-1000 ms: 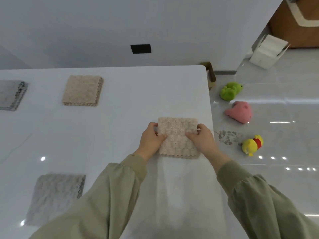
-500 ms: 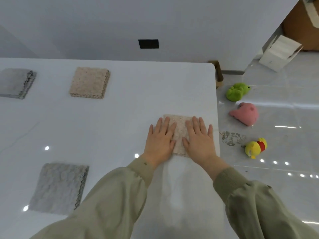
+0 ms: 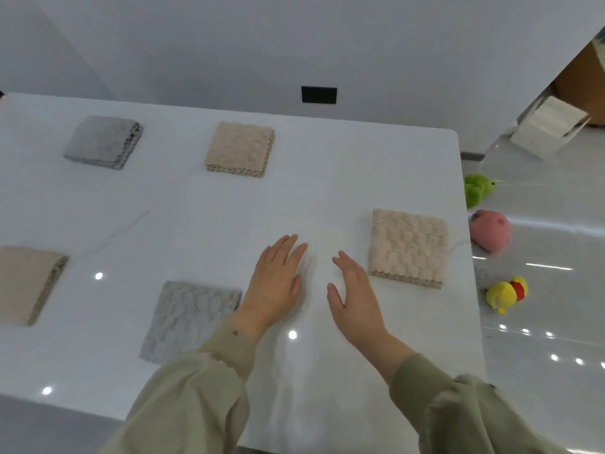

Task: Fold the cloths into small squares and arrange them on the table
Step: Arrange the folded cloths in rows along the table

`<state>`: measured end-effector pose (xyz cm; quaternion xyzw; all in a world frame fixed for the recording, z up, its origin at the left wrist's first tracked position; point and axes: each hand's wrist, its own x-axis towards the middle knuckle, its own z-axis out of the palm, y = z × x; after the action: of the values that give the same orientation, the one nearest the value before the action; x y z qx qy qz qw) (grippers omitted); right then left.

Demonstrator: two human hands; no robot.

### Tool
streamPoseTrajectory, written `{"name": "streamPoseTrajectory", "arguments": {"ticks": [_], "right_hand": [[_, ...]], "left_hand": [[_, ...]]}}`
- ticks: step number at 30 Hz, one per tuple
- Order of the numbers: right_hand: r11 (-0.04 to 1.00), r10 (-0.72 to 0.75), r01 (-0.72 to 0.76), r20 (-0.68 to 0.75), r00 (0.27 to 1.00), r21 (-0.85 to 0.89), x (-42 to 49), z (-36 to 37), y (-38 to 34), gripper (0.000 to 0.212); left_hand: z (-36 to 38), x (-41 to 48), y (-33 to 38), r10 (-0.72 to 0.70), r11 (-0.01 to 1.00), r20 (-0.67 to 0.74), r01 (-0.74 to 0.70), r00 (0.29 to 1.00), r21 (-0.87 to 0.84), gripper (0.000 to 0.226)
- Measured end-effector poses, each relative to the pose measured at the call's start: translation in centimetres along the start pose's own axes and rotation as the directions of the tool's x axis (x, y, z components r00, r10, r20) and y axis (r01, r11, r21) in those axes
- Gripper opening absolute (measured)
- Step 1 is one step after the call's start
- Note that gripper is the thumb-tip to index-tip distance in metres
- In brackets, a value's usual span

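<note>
White and glossy, the tabletop (image 3: 327,191) is backed by a plain pale wall on which a black wall plate (image 3: 319,95) is fixed. Five folded squares are recorded on it, well apart from one another: a far grey cloth (image 3: 103,142) towards the far left corner, a far beige cloth (image 3: 240,149) along the far edge, a right beige cloth (image 3: 409,247) just beside the right edge, a near grey cloth (image 3: 193,316) towards the near edge, and a left beige cloth (image 3: 26,283) cut off at the left edge. Both hands are held flat with fingers straight, and nothing is gripped. The left hand (image 3: 278,283) and right hand (image 3: 355,296) lie over bare surface between the near grey cloth and the right beige cloth. Whether the palms rest on the tabletop cannot be told. The cloths are judged soft, light and limp, with a bumpy plush pile. Layered edges show on the right beige cloth, so a fold could spring open if lifted carelessly. Sliding is expected on so polished a surface, and hold is best taken by pinching the stacked corners. No brand, label or legible writing is found. On the floor beyond the right edge, a green toy (image 3: 478,190), a pink toy (image 3: 490,231), a yellow toy (image 3: 505,293) and a cardboard box (image 3: 550,126) are noted.
</note>
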<state>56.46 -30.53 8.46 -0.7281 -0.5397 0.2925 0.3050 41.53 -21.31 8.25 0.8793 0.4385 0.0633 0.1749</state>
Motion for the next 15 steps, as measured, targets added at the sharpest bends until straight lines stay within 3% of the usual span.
{"name": "streamPoseTrajectory", "arguments": {"ticks": [5,10,12,15], "right_hand": [[0.98,0.151,-0.15,-0.002,0.988,0.131,-1.7,7.9,-4.9,0.045],[0.883,0.339,-0.298,-0.053,0.939,0.362,-3.1,14.4,-8.4,0.047],[0.855,0.372,-0.309,-0.077,0.925,0.417,-3.7,16.0,-9.1,0.048],[0.836,0.394,-0.307,-0.106,0.913,0.455,-4.3,17.3,-9.9,0.052]], "left_hand": [[-1.9,-4.8,-8.3,-0.06,0.988,-0.07,0.05,0.996,-0.144,0.051],[-3.9,-9.9,-17.2,-0.198,0.943,-0.108,0.159,0.974,-0.293,0.045],[-3.9,-11.4,-19.0,-0.312,0.856,-0.057,0.255,0.948,-0.449,0.045],[-3.3,-12.7,-19.0,-0.444,0.621,0.095,0.383,0.891,-0.684,0.046]]}}
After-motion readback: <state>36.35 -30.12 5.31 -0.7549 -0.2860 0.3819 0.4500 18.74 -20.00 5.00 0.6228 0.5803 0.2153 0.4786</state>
